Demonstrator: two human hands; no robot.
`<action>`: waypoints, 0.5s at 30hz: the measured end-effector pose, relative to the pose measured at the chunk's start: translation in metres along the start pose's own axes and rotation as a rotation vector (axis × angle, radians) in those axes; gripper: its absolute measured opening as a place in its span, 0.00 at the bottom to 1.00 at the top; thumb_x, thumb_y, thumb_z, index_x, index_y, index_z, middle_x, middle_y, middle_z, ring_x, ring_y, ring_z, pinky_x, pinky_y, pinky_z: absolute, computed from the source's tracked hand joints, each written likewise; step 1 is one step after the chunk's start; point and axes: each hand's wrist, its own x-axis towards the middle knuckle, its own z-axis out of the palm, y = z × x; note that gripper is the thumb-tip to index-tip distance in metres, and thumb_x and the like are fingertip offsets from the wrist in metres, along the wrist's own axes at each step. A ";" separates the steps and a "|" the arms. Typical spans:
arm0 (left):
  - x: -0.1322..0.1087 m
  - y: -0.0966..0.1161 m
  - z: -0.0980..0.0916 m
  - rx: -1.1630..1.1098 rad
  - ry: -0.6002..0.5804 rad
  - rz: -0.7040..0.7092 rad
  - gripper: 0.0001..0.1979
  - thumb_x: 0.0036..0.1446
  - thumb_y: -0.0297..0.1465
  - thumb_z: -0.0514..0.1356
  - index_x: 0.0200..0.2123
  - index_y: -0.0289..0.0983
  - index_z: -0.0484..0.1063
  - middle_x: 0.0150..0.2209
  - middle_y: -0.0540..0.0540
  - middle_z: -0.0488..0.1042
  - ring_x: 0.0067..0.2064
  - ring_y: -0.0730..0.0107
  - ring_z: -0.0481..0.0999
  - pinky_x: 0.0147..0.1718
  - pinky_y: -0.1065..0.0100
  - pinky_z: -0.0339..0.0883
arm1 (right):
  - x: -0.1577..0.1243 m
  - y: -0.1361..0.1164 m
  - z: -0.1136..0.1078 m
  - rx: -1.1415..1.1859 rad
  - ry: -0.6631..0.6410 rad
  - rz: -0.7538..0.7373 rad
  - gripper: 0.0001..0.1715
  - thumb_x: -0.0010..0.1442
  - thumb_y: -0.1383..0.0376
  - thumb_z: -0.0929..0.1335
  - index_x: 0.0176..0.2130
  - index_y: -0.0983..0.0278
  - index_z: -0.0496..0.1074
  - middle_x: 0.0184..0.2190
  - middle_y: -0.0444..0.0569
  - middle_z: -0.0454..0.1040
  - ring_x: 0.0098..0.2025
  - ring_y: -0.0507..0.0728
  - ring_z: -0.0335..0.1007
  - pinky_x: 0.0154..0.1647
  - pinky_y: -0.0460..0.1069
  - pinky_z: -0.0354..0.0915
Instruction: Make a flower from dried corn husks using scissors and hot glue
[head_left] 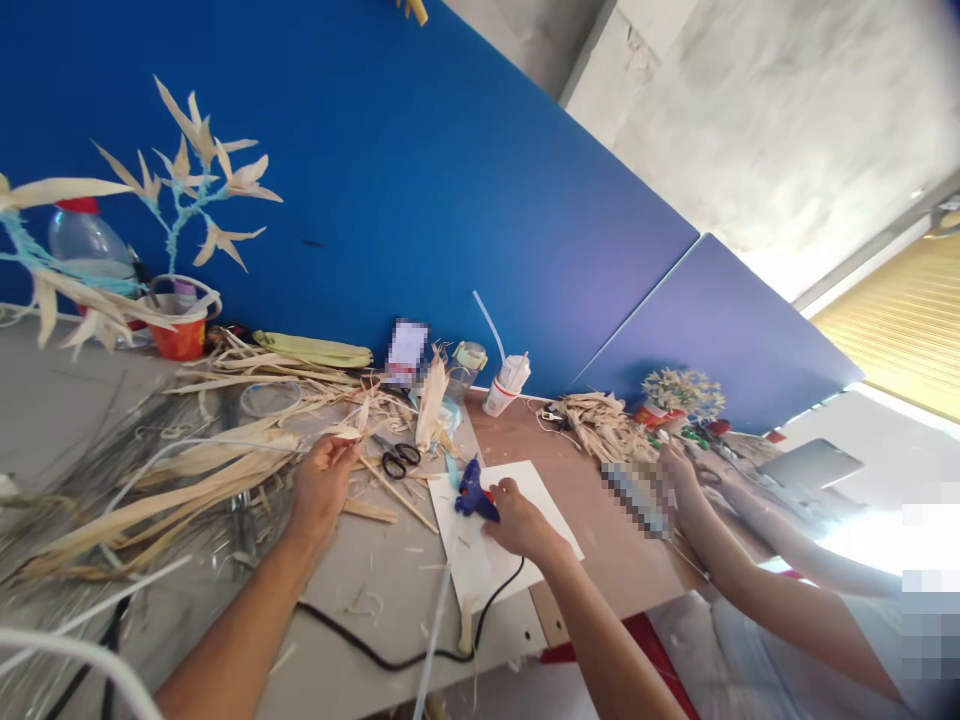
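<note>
My left hand [324,478] is closed in a pinch on a small pale corn husk piece [363,422], held above the table's litter of husks. On the right, the fingers of my right hand [521,520] are closed around the handle of a blue hot glue gun [472,490]. The gun rests over a white sheet of paper [536,490], and a black cord [390,665] runs along the table's front. Black-handled scissors [401,459] lie between my hands, beside a thin stick [397,495]. An upright husk bundle [430,405] stands behind them.
Long dried husks [187,490] and thin wires cover the left side. A red pot [180,335] holds a husk-flower branch [184,195]. A phone [406,350], a jar [466,368] and a cup [506,385] stand against the blue partition [450,180]. A co-worker's arm [739,570] reaches in from the right.
</note>
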 end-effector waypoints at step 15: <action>-0.004 0.007 0.004 -0.150 -0.052 -0.090 0.17 0.41 0.44 0.68 0.28 0.40 0.69 0.28 0.50 0.77 0.38 0.61 0.79 0.45 0.60 0.68 | 0.006 0.043 -0.002 0.885 0.322 -0.153 0.22 0.43 0.68 0.66 0.42 0.62 0.69 0.36 0.50 0.72 0.34 0.57 0.68 0.34 0.50 0.63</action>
